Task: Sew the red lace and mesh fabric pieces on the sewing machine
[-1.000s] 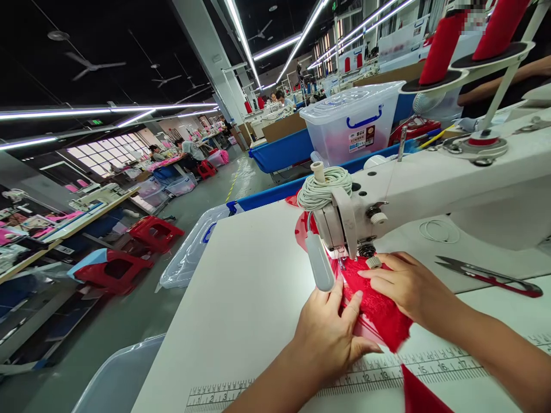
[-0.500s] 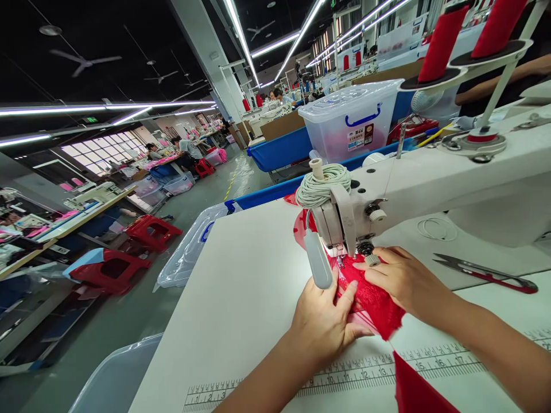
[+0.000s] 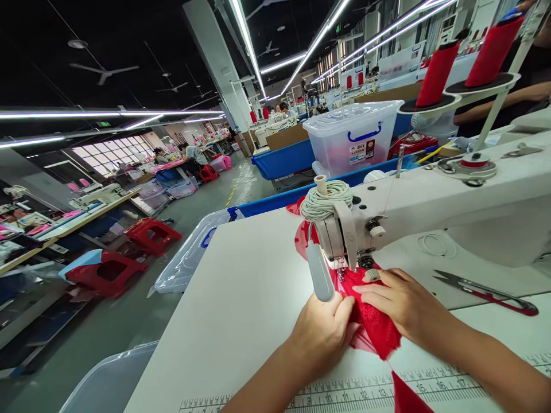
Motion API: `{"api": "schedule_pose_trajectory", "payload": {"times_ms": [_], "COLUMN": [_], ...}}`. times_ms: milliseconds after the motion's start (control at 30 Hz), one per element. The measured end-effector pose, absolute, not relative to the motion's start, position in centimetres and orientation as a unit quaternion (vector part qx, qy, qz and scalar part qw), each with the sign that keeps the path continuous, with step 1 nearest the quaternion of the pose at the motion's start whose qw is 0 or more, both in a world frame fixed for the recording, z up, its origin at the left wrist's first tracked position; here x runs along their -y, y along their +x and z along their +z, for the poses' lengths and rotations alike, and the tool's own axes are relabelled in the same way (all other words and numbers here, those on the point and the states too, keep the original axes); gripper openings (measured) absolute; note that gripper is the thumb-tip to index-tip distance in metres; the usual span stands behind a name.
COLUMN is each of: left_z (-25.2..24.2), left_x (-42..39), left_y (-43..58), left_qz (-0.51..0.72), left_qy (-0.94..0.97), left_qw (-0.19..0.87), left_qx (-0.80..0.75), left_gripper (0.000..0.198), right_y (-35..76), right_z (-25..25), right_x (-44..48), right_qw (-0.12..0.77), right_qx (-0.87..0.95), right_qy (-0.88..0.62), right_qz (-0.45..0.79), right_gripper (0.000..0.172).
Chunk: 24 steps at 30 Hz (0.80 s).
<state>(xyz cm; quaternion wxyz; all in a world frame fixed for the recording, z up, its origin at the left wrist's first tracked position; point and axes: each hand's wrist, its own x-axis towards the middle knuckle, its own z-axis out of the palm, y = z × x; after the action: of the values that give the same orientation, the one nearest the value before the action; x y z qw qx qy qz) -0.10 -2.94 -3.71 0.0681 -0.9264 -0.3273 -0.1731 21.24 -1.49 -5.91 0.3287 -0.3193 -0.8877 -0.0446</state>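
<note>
Red lace fabric (image 3: 375, 321) lies under the needle area of a white sewing machine (image 3: 430, 195). My left hand (image 3: 322, 330) pinches the left edge of the fabric, thumb against curled fingers, just below the grey lamp (image 3: 320, 272). On the fabric's right side rests my right hand (image 3: 400, 301), fingers stretched toward the presser foot (image 3: 341, 274). A thread joins the lace to another red piece (image 3: 408, 396) at the table's front edge. Sheer red fabric (image 3: 303, 238) shows behind the machine head.
Thread snips (image 3: 486, 291) lie right of my right hand. A printed ruler (image 3: 370, 393) runs along the white table (image 3: 245, 287). Red thread cones (image 3: 437, 77) stand at the upper right. Beyond are a clear box (image 3: 353, 137), red stools (image 3: 107, 272) and people at other machines.
The camera view has shifted, so the table sits lower. My left hand's fingers have drawn together on the fabric edge. My right hand's fingers lie flatter on the lace.
</note>
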Motion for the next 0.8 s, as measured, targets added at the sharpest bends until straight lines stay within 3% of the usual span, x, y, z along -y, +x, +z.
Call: {"api": "schedule_pose_trajectory", "payload": {"times_ms": [67, 300, 500, 800], "left_z": [-3.8, -4.2, -4.7, -4.6], "left_x": [3.1, 3.9, 4.3, 3.8], "left_y": [0.0, -0.1, -0.1, -0.2], "left_qz": [-0.172, -0.188, -0.185, -0.203], "left_qy": [-0.924, -0.919, -0.909, -0.910], "left_qw": [0.065, 0.114, 0.153, 0.127], "left_qx": [0.337, 0.328, 0.341, 0.340], "left_gripper": [0.047, 0.075, 0.079, 0.082], "right_y": [21.3, 21.2, 21.1, 21.3], "right_z": [-6.1, -6.1, -5.9, -6.3], "right_x": [1.5, 1.4, 1.6, 1.1], "right_qw": [0.330, 0.337, 0.337, 0.316], "right_qx": [0.886, 0.883, 0.883, 0.888], "right_qy": [-0.322, -0.323, -0.325, -0.326], "right_qz": [-0.047, -0.047, -0.044, -0.073], "right_gripper": [0.036, 0.034, 0.033, 0.032]}}
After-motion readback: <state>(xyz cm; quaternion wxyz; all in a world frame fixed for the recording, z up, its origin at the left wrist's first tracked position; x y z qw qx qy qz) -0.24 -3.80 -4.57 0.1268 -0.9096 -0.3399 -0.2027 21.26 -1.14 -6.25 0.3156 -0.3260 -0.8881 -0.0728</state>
